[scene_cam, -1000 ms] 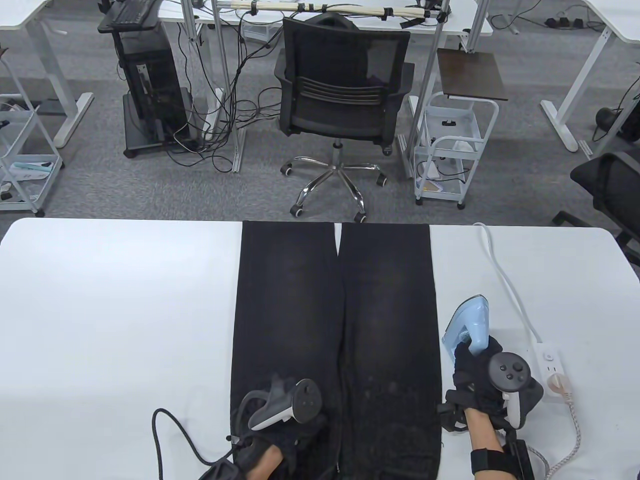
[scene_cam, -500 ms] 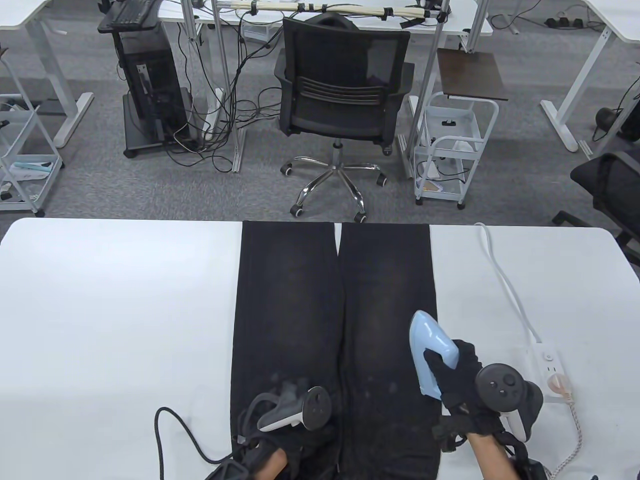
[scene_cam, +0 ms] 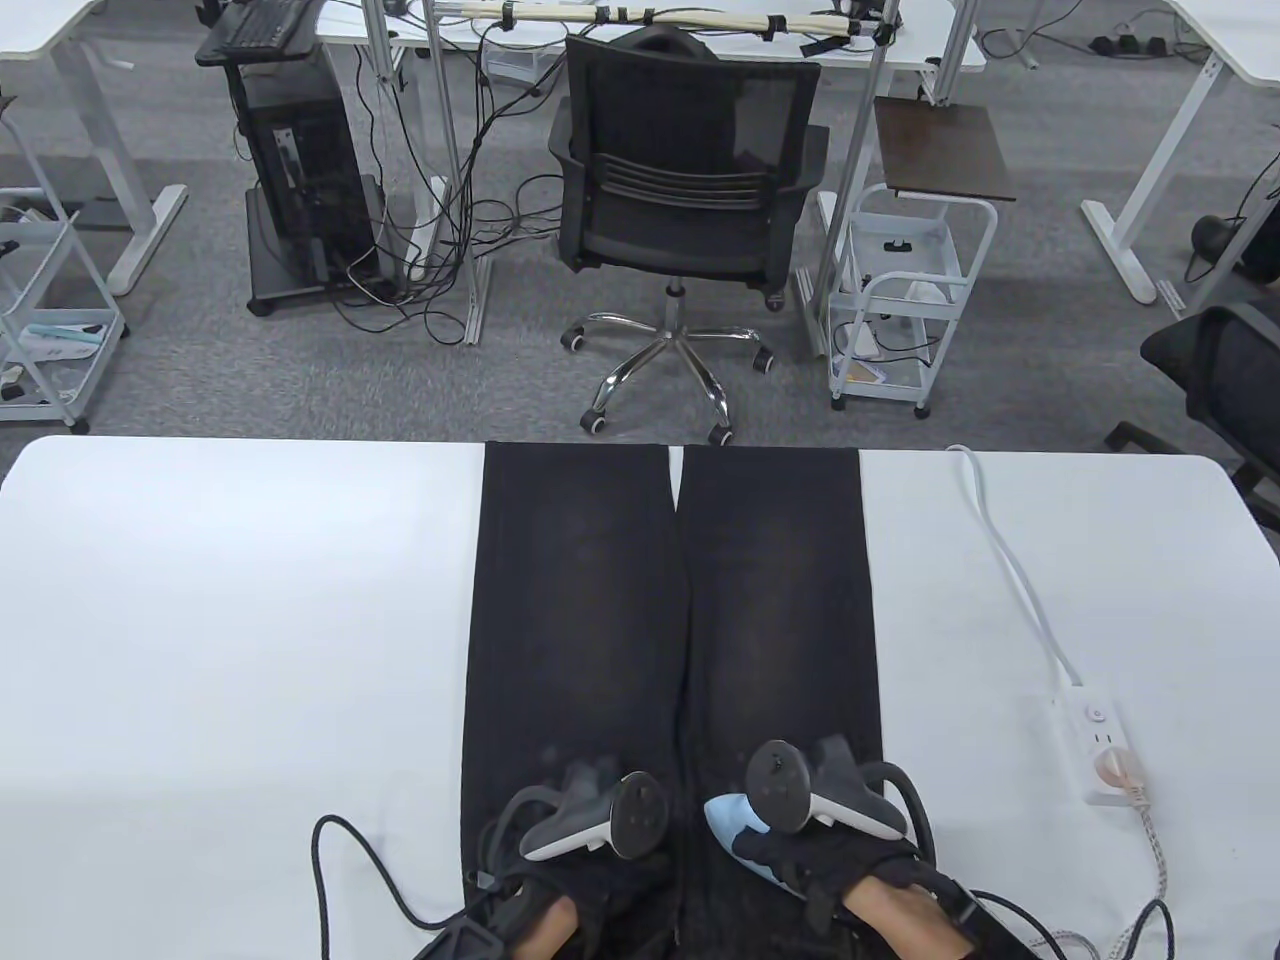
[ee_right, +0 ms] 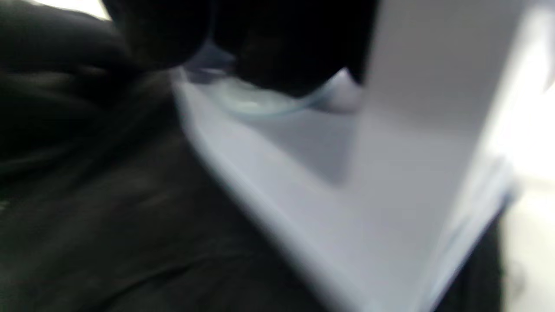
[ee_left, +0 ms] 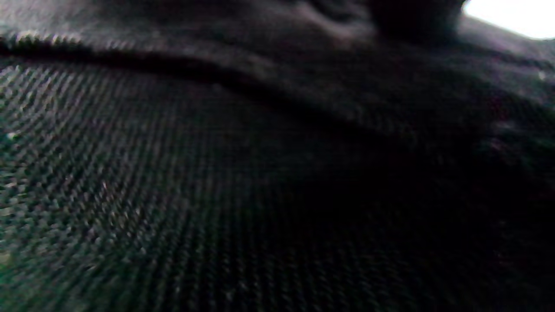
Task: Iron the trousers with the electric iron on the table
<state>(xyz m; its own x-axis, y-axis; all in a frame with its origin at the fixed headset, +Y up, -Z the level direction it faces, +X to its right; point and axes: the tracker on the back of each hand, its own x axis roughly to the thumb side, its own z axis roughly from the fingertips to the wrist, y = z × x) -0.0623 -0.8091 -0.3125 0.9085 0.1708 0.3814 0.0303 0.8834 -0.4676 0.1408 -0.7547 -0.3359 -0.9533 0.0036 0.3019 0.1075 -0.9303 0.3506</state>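
Observation:
Black trousers (scene_cam: 670,620) lie flat on the white table (scene_cam: 230,620), legs pointing to the far edge. My right hand (scene_cam: 810,860) grips the light blue iron (scene_cam: 732,822), which lies on the right trouser leg near the front edge, its tip pointing left; the blurred iron body (ee_right: 347,182) fills the right wrist view. My left hand (scene_cam: 570,880) rests flat on the left trouser leg near the front edge. The left wrist view shows only dark fabric (ee_left: 217,182) up close.
A white power strip (scene_cam: 1095,745) with a plug in it sits at the right of the table, its white cable (scene_cam: 1010,570) running to the far edge. The iron's braided cord (scene_cam: 1155,860) trails to the front right. A black cable (scene_cam: 345,880) loops at front left.
My right hand has carried the iron from the table right of the trousers leftward and down onto the right trouser leg near the front edge. My left hand has barely moved.

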